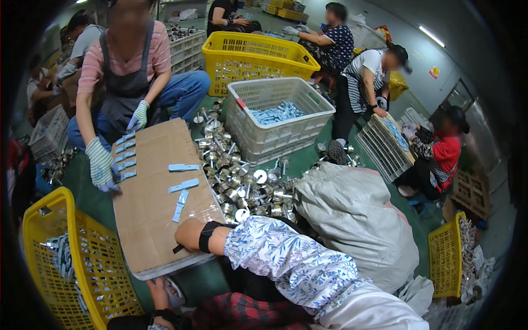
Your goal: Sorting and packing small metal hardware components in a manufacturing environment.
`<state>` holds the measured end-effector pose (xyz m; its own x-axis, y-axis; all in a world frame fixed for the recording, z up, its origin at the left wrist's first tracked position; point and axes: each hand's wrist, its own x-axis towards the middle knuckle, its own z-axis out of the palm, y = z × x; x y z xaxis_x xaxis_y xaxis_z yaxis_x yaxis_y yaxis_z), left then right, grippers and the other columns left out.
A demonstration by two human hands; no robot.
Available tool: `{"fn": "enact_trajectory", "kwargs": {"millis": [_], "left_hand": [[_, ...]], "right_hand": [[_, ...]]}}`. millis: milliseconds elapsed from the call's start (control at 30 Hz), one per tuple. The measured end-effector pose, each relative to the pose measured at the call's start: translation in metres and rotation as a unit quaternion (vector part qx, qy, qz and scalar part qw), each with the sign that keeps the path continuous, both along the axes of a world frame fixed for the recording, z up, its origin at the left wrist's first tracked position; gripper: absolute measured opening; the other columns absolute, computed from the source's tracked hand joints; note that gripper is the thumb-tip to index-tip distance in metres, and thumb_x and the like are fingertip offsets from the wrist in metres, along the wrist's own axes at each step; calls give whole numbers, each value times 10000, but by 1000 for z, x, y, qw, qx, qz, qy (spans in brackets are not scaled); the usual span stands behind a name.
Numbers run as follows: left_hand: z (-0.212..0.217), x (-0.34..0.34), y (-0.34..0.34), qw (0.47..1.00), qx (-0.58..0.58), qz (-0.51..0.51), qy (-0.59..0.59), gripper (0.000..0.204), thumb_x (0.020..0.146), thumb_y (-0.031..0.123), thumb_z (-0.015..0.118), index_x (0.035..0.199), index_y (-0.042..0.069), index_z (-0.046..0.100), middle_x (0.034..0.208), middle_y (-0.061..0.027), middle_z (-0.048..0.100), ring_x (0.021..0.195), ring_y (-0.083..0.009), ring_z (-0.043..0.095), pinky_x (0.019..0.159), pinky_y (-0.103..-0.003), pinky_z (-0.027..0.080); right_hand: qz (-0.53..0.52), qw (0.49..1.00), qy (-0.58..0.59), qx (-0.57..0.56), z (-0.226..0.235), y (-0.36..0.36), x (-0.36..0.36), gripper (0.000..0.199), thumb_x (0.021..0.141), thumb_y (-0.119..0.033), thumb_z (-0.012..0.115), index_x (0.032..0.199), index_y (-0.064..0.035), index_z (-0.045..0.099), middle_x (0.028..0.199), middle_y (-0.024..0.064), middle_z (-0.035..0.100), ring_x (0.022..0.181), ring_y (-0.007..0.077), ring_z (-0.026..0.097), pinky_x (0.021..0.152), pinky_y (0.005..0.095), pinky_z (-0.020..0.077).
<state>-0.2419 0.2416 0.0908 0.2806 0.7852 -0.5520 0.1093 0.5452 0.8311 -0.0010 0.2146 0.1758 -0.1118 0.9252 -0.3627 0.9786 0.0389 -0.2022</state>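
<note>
My right hand (pixel 190 233), with a black strap at its wrist, lies on the near right part of a cardboard-topped board (pixel 148 220). Its fingers are turned out of sight. Just beyond it is a light blue flat strip (pixel 180 205); two more blue strips (pixel 183 185) lie farther up the cardboard. Below the board's near edge is my left hand (pixel 158 291), its fingers hidden at that edge. Across the board, a co-worker's striped gloved hands (pixel 102 165) are at its far left side, beside a row of several blue strips (pixel 126 161).
Metal cup-shaped parts with stems (pixel 247 190) are heaped right of the board. Behind them stands a grey crate (pixel 280 137) with blue strips. A yellow basket (pixel 69 220) is at left, a white sack (pixel 357 214) at right. Other people sit around.
</note>
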Motion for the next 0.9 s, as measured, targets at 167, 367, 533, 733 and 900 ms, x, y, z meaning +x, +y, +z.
{"fn": "enact_trajectory", "kwargs": {"millis": [167, 367, 533, 733, 900], "left_hand": [[-2, 0, -5, 999, 19, 16, -25, 281, 816, 183, 444, 1062, 96, 339, 628, -56, 445, 401, -149, 399, 349, -270, 328], [-9, -15, -10, 999, 42, 6, -20, 272, 841, 191, 463, 1074, 91, 363, 648, -63, 462, 425, -156, 430, 369, -272, 356], [-1, -19, -17, 999, 13, 5, -44, 306, 864, 195, 469, 1138, 125, 354, 708, -64, 499, 483, -151, 475, 418, -256, 400], [9, -21, -23, 999, -16, 8, -50, 229, 863, 174, 457, 1081, 166, 389, 745, -78, 506, 514, -163, 493, 448, -270, 430], [12, -22, -17, 992, -69, 17, -100, 204, 837, 186, 478, 1024, 147, 408, 739, -66, 512, 564, -171, 504, 465, -282, 441]], "right_hand": [[-35, 997, 0, 64, -9, -9, -4, 112, 647, -113, 597, 729, -72, 661, 740, 125, 633, 726, 294, 614, 613, 370, 483], [-36, 996, -12, 86, -5, -16, -11, 137, 723, -124, 547, 766, -70, 666, 768, 115, 642, 741, 269, 626, 616, 368, 484], [-43, 992, 2, 118, -17, -20, -4, 111, 702, -116, 543, 756, -81, 633, 731, 127, 625, 718, 302, 614, 613, 384, 479], [-43, 992, 0, 119, -19, -20, -5, 115, 707, -110, 538, 769, -78, 629, 736, 124, 625, 721, 299, 616, 617, 381, 480], [-37, 991, -6, 128, -16, -20, -6, 102, 697, -104, 548, 746, -68, 629, 728, 129, 626, 706, 296, 618, 600, 376, 482]]}}
